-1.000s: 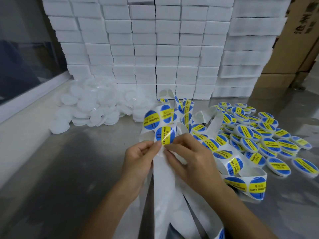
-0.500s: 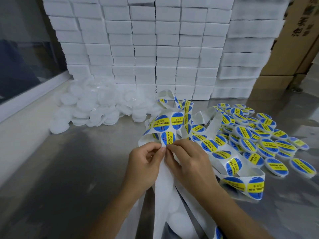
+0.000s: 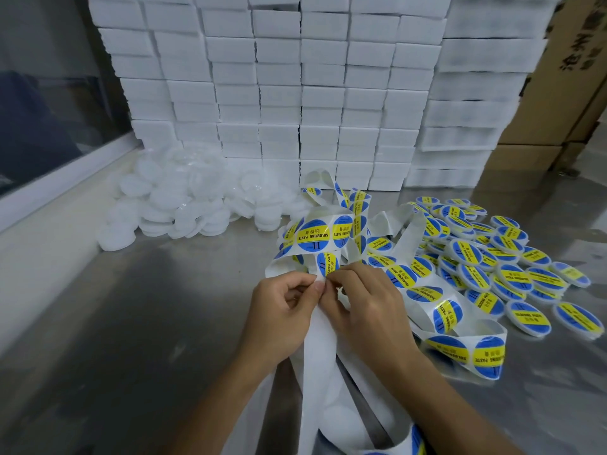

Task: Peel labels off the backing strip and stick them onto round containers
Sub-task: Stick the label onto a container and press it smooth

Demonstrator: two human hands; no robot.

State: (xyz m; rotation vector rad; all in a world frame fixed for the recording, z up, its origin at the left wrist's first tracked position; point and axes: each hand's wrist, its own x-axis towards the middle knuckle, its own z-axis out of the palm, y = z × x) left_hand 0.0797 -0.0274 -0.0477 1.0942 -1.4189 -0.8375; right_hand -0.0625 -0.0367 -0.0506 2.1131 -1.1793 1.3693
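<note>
Blue-yellow round label (image 3: 327,263) sits mid-frame on the white backing strip (image 3: 320,349). Left hand (image 3: 282,310) pinches the strip w/ curled fingers; right hand (image 3: 361,303) fingertips nip the label's lower edge. Best to bend the backing away sharply & lift slow, so the glossy film doesn't crease. Labelled containers (image 3: 512,274) lie at right, bare translucent ones (image 3: 184,205) upper left, on a brushed-steel table (image 3: 131,323).

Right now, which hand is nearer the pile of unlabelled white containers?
Left. The left hand is on the pile of white containers' side; the right hand is farther, toward the labelled ones.
</note>
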